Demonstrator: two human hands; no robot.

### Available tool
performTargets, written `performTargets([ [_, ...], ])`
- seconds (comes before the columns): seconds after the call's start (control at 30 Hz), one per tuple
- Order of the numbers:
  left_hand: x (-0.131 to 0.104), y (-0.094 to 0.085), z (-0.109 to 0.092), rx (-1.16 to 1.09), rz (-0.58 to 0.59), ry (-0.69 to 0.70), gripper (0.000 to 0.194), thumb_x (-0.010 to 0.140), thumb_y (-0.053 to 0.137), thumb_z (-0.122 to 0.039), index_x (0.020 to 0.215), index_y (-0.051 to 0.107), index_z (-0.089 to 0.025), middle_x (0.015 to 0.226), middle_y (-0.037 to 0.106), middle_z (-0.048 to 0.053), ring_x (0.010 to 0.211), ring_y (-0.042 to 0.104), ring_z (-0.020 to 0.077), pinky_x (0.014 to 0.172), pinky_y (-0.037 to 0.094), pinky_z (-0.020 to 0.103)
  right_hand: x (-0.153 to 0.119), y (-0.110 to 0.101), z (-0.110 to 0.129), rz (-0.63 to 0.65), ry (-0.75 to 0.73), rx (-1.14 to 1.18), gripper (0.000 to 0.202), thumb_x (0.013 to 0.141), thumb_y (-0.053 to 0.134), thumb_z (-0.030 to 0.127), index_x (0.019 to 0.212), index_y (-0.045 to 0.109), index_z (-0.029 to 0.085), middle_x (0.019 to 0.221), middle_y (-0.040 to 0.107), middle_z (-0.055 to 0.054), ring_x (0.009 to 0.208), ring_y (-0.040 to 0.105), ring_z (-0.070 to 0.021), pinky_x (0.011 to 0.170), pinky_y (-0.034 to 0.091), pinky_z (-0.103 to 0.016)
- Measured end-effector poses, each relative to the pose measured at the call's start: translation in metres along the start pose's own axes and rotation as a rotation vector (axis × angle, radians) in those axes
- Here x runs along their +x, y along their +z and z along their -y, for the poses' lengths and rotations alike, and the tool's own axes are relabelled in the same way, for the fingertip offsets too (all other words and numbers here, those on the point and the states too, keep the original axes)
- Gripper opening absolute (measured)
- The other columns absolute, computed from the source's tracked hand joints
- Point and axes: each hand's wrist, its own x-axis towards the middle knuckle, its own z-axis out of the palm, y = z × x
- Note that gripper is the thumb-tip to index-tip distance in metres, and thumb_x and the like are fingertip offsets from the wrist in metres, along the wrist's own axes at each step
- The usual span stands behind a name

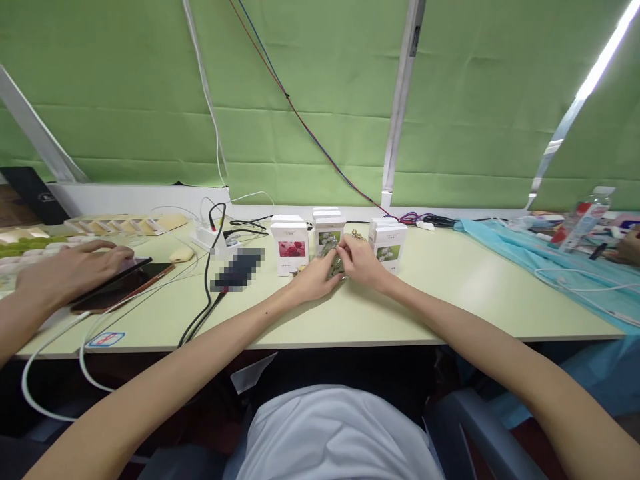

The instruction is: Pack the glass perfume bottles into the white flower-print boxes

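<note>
My left hand point(315, 277) and my right hand point(361, 260) meet at the middle of the table, fingers closed round a small green packet point(336, 267) with something shiny at its top. Just behind it stands a stack of white boxes with a white-flower picture point(327, 219). To the left of my hands are white boxes with a red-flower picture point(291, 247). Beside my right hand, more white boxes with a white-flower picture point(389, 243) stand upright. Small gold-coloured pieces point(358, 235) show above my right hand; what they belong to is unclear.
At the left another person's hand point(75, 270) rests on a phone point(123, 287). Black and white cables run from a power strip point(215, 240) past a blurred dark device point(237, 269). A light blue cloth point(525, 257) and a bottle point(587, 217) lie to the right.
</note>
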Motion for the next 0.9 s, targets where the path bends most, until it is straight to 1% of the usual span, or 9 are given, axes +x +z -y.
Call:
performTargets([
  [0.1, 0.0009, 0.0009, 0.0017, -0.001, -0.006, -0.001, 0.042, 0.095, 0.052, -0.037, 0.13, 0.048, -0.015, 0.079, 0.062, 0.006, 0.065, 0.059, 0.0225, 0.06, 0.044, 0.031, 0.0001, -0.0004, 0.0009, 0.007, 0.014, -0.006, 0.017, 0.095, 0.042, 0.018, 0.081, 0.037, 0.025, 0.073, 0.054, -0.002, 0.068, 0.052, -0.0199, 0.068, 0.039, -0.033],
  [0.27, 0.0011, 0.0002, 0.0006, -0.025, 0.009, -0.008, 0.044, 0.095, 0.051, -0.039, 0.132, 0.047, -0.014, 0.08, 0.063, 0.006, 0.064, 0.059, 0.0218, 0.06, 0.043, 0.03, -0.0016, -0.0006, 0.0021, 0.0, 0.018, -0.008, 0.018, 0.097, 0.042, 0.02, 0.081, 0.036, 0.025, 0.071, 0.052, -0.001, 0.066, 0.05, -0.0193, 0.067, 0.039, -0.033],
  [0.43, 0.0003, -0.0021, -0.0021, -0.024, 0.01, -0.003, 0.041, 0.095, 0.051, -0.038, 0.128, 0.048, -0.014, 0.076, 0.061, 0.004, 0.06, 0.056, 0.0206, 0.056, 0.038, 0.03, -0.0027, -0.0016, 0.0032, 0.013, 0.029, 0.012, 0.018, 0.099, 0.042, 0.023, 0.082, 0.037, 0.025, 0.074, 0.054, -0.001, 0.067, 0.051, -0.0192, 0.068, 0.04, -0.033],
  [0.53, 0.0004, -0.0026, -0.0025, -0.021, 0.017, -0.013, 0.041, 0.095, 0.051, -0.038, 0.128, 0.047, -0.014, 0.073, 0.059, 0.003, 0.058, 0.055, 0.0202, 0.055, 0.038, 0.03, -0.0028, -0.0015, 0.0025, 0.021, 0.023, 0.018, 0.017, 0.1, 0.041, 0.024, 0.083, 0.038, 0.025, 0.076, 0.056, -0.003, 0.07, 0.053, -0.0205, 0.069, 0.041, -0.034],
  [0.63, 0.0006, -0.0024, -0.0023, -0.018, 0.023, -0.019, 0.042, 0.095, 0.051, -0.04, 0.128, 0.047, -0.014, 0.069, 0.056, 0.001, 0.056, 0.054, 0.0199, 0.055, 0.039, 0.03, -0.0028, -0.0011, 0.0011, 0.014, 0.001, 0.011, 0.017, 0.099, 0.04, 0.023, 0.083, 0.037, 0.025, 0.075, 0.055, -0.003, 0.07, 0.052, -0.0219, 0.069, 0.04, -0.035],
  [0.73, 0.0006, -0.0021, -0.002, -0.021, 0.019, -0.019, 0.043, 0.096, 0.051, -0.041, 0.128, 0.048, -0.013, 0.071, 0.057, 0.002, 0.057, 0.054, 0.0203, 0.055, 0.039, 0.03, -0.0025, -0.001, 0.0002, 0.021, -0.017, -0.009, 0.018, 0.099, 0.04, 0.021, 0.082, 0.036, 0.025, 0.074, 0.053, -0.003, 0.07, 0.051, -0.0218, 0.069, 0.039, -0.034],
  [0.9, 0.0002, -0.0026, -0.0022, -0.017, 0.037, -0.034, 0.052, 0.096, 0.05, -0.04, 0.139, 0.043, -0.012, 0.076, 0.061, 0.005, 0.061, 0.056, 0.0218, 0.055, 0.037, 0.03, -0.0027, -0.0012, -0.0007, 0.038, -0.057, -0.066, 0.021, 0.099, 0.038, 0.019, 0.08, 0.033, 0.025, 0.076, 0.05, -0.003, 0.071, 0.048, -0.0206, 0.069, 0.037, -0.033],
])
